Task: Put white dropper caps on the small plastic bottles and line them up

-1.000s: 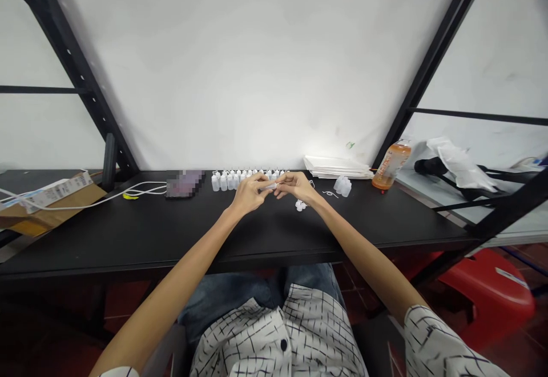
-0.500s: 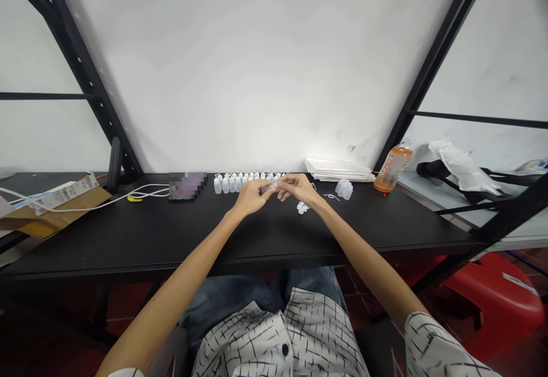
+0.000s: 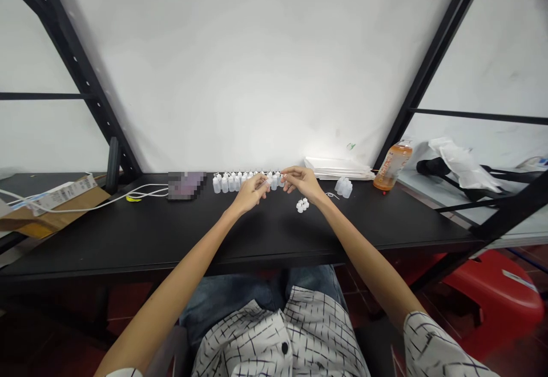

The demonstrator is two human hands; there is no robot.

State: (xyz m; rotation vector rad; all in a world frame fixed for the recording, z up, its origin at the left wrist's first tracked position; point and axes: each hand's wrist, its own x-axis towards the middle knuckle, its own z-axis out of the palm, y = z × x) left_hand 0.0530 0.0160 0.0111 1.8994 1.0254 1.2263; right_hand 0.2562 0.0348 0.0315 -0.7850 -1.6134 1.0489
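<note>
In the head view, the left hand point(image 3: 252, 192) pinched a small, pale, translucent piece point(image 3: 268, 182) at its fingertips, above the smooth black table point(image 3: 171, 231); its exact shape was too small to tell. The right hand point(image 3: 285, 177) was just beside it, fingers curved and thumb and forefinger narrowly spaced; whether anything lay between those tips could not be told.

Behind both hands, small frosted plastic bottles point(image 3: 225, 184) stood upright in a close row along the wall, their rounded bodies topped with narrow white tips. The hands hid some of them. Nearer than the right hand sat a little cluster of knobbly white caps point(image 3: 302, 205). To its right were a thin curled strip point(image 3: 331, 195) and a huddle of cloudy, rounded containers point(image 3: 343, 187), with flat white sheets point(image 3: 338, 169) stacked behind.

A clear drink bottle point(image 3: 392, 167) of orange liquid leaned at the right, and a brown cardboard box point(image 3: 81, 197) lay at the far left, crossed by a smooth white cable point(image 3: 103, 202).
</note>
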